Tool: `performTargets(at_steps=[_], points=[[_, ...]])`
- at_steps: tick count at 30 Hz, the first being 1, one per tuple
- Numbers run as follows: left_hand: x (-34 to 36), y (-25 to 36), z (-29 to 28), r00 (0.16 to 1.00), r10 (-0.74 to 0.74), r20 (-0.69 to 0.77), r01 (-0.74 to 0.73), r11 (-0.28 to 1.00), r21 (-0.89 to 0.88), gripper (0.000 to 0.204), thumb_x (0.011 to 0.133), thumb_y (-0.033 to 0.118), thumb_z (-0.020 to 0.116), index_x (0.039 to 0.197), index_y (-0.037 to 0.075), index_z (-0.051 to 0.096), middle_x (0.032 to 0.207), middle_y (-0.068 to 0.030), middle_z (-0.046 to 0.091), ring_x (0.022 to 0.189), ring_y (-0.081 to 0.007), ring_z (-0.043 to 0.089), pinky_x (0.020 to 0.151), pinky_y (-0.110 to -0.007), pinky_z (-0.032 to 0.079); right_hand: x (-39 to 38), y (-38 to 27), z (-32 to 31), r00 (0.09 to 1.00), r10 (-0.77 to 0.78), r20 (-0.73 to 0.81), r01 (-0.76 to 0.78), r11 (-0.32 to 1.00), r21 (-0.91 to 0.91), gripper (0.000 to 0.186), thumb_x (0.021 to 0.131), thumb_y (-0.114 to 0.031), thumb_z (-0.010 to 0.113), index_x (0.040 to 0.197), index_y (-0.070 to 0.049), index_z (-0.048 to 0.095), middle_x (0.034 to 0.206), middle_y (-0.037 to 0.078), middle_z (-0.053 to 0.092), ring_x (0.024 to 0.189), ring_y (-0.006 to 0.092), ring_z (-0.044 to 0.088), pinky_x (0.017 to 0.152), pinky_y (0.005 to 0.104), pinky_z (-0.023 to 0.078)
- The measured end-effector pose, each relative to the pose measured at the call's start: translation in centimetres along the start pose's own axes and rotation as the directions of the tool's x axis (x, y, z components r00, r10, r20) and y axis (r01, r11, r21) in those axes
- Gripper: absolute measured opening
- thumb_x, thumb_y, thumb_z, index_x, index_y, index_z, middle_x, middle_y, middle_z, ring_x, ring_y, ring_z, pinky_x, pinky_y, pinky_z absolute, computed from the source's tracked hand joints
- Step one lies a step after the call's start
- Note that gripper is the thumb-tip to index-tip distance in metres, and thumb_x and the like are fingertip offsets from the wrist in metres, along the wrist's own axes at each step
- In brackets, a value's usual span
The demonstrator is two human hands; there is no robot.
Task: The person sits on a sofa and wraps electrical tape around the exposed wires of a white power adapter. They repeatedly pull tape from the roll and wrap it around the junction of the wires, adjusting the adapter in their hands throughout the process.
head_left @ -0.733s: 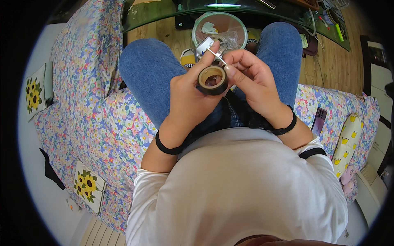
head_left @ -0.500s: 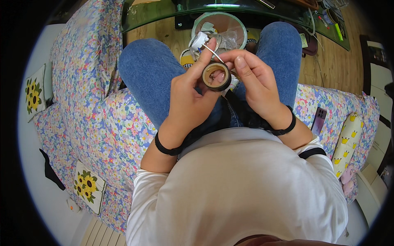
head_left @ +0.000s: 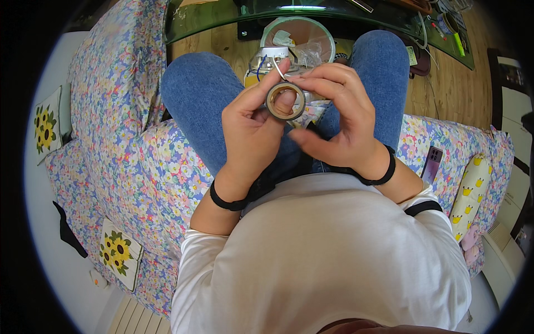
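A sofa [head_left: 128,167] covered in flowered cloth filled the left and lower parts of the view, and the person sat on it in a white shirt [head_left: 328,261] and blue jeans [head_left: 200,94], knees pointing toward the top of the picture. Two sunflower cushions [head_left: 119,253] lay at the sofa's left edge, one high and one low. A long yellow-and-white pillow [head_left: 473,186] rested on the right end of the sofa, with a purple phone [head_left: 432,162] just beside it. Beyond the knees stood a dark glass worktop [head_left: 222,14] over a wooden floor [head_left: 445,89]. Between the knees, on the floor, sat a round clear bin [head_left: 322,34] with scraps of wrapping inside.

Above the lap, both hands met around a roll of tape [head_left: 285,101]. The left hand [head_left: 250,128] had its grip clamped on the roll, thumb along the upper left rim and a fingertip showing through the hole. The right hand [head_left: 339,119] closed its grip on the right side of the roll, fingers curled over the top and thumb beneath. A thin white wire [head_left: 277,68] rose from the top of the roll, touching the left thumb tip. Each wrist wore a black band [head_left: 225,201].
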State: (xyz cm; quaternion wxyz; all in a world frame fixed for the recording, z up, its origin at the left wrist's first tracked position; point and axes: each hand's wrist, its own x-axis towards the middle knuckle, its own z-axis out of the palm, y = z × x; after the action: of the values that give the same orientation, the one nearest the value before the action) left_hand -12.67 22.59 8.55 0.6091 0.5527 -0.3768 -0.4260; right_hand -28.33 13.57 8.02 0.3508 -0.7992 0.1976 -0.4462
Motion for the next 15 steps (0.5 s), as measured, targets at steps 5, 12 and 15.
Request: performTargets(at_steps=[5, 12, 15], points=[[0.19, -0.59, -0.12, 0.993, 0.118, 0.03, -0.122, 0.971, 0.206, 0.045, 0.096, 0.002, 0.075, 0.14, 0.007, 0.068, 0.102, -0.0037, 0.07, 0.087, -0.007, 0.065, 0.076, -0.022, 0.054, -0.47, -0.17, 0.15, 0.992, 0.127, 0.027, -0.129, 0.986, 0.11, 0.045, 0.083, -0.016, 0.085, 0.122, -0.001, 0.069, 0.117, 0.012, 0.068, 0.108, 0.0233, 0.065, 0.095, 0.0356, 0.052], [-0.27, -0.12, -0.12, 1.0, -0.007, 0.014, 0.006, 0.996, 0.087, 0.054, 0.093, -0.005, 0.075, 0.145, 0.006, 0.063, 0.098, -0.0047, 0.07, 0.084, -0.0059, 0.065, 0.076, -0.022, 0.055, -0.62, -0.24, 0.35, 0.874, 0.475, 0.1, -0.433, 0.67, 0.603, 0.033, 0.106, -0.014, 0.062, 0.135, 0.003, 0.06, 0.116, 0.007, 0.069, 0.105, 0.0109, 0.063, 0.09, 0.0277, 0.053], [-0.13, -0.14, -0.06, 1.0, 0.015, 0.022, -0.017, 0.995, 0.096, 0.055, 0.094, -0.005, 0.074, 0.146, 0.005, 0.062, 0.098, -0.0048, 0.071, 0.085, -0.0065, 0.066, 0.077, -0.022, 0.056, -0.56, -0.34, 0.74, 0.893, 0.444, 0.079, -0.415, 0.74, 0.529, 0.037, 0.103, -0.012, 0.066, 0.136, 0.002, 0.058, 0.12, 0.009, 0.069, 0.108, 0.0115, 0.064, 0.093, 0.0279, 0.053]])
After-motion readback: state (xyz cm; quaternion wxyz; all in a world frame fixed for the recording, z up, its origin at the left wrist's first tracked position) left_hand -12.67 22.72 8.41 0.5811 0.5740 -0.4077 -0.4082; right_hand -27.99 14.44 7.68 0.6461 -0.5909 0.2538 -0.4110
